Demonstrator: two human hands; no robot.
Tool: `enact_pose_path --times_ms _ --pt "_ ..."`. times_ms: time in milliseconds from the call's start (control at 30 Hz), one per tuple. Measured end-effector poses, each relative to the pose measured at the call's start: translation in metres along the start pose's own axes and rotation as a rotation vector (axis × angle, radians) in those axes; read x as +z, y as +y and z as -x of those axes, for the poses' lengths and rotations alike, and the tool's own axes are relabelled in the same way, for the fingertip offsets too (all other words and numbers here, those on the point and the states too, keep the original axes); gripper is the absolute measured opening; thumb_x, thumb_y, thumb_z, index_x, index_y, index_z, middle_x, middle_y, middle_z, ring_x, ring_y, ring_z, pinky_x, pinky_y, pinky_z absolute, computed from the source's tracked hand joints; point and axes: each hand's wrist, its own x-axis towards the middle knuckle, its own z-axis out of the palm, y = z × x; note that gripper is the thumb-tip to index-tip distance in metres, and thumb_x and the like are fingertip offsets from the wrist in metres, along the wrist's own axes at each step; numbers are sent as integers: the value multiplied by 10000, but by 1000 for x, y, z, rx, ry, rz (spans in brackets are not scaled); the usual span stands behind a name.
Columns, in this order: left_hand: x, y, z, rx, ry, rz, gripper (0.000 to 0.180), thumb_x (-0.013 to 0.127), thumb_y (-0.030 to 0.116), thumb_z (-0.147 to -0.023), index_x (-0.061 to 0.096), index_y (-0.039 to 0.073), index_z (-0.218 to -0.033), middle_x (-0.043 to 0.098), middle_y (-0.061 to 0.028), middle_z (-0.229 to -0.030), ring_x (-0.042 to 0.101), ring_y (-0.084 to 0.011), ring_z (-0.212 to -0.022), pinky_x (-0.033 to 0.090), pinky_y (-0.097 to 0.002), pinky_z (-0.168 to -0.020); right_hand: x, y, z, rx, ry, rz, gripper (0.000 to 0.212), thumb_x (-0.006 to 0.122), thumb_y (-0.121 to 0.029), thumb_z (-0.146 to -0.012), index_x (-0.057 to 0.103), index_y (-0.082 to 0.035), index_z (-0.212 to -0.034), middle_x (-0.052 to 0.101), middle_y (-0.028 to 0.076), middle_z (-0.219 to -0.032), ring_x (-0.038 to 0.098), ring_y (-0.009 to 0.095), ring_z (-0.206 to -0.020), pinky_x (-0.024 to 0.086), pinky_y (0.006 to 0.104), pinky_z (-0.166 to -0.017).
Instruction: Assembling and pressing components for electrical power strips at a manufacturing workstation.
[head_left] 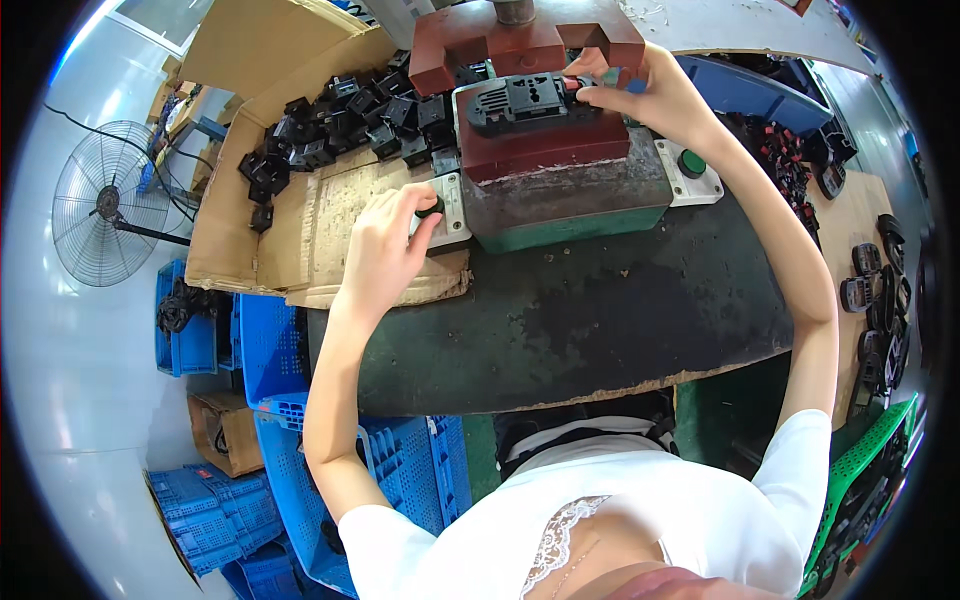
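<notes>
My left hand [385,240] is at the left control box, its thumb and forefinger curled round a dark push button [430,208]. My right hand [665,100] reaches to the press, its fingers closed at the right end of a black plastic housing [520,103]. Between those fingers shows a small red piece [573,85]. The housing lies on a dark red fixture block [545,150], which sits on a green-sided base [570,230]. Just behind and above hangs the red upper block [480,50] of the press, with notches in its front edge.
A cardboard box [240,215] of black plastic parts [385,110] stands at left. A second control box with a green button [691,163] is right of the fixture. Blue crates [275,350] and a fan [108,203] are at left; black parts [868,290] lie at right.
</notes>
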Motion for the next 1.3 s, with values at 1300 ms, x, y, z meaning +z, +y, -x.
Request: enact_pose_path --times_ms 1300 --pt "15 0 1 4 86 -26 126 606 -32 -755 532 30 -837 591 -94 -748 575 -282 -717 444 -351 -672 -39 -41 109 115 30 568 186 669 26 -750 511 7 -847 565 104 -783 583 272 -788 462 345 -724"
